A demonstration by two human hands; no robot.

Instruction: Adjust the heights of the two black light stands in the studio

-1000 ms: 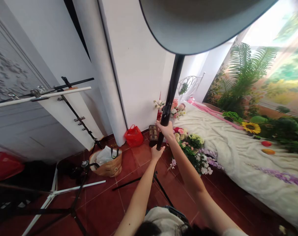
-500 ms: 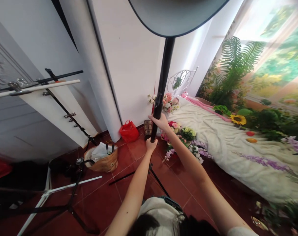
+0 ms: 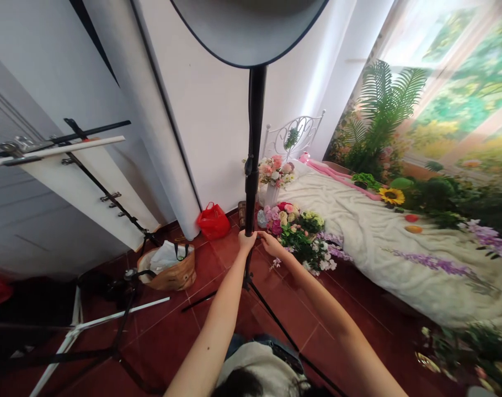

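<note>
A black light stand (image 3: 256, 113) rises upright in front of me, carrying a large round lamp shade (image 3: 251, 41) with a pale inside at the top edge of the view. My left hand (image 3: 246, 241) is wrapped round the lower part of the pole. Just to the right, my right hand (image 3: 271, 244) is closed, its thumb and fingertips pinching what looks like a small dark knob on the stand at the same height. The fingers partly hide that knob. Below my hands the stand's legs spread over the red tiles.
Right of the stand, artificial flowers (image 3: 290, 220) sit beside a bed with a cream blanket (image 3: 358, 237). A red bag (image 3: 213, 221) and a woven basket (image 3: 174, 270) stand on the floor to the left. Further left are a white board (image 3: 97, 193) and other stand legs (image 3: 122, 353).
My right hand has come down from higher on the pole to beside my left hand, which still holds on. The pole now looks more upright and further left in view.
</note>
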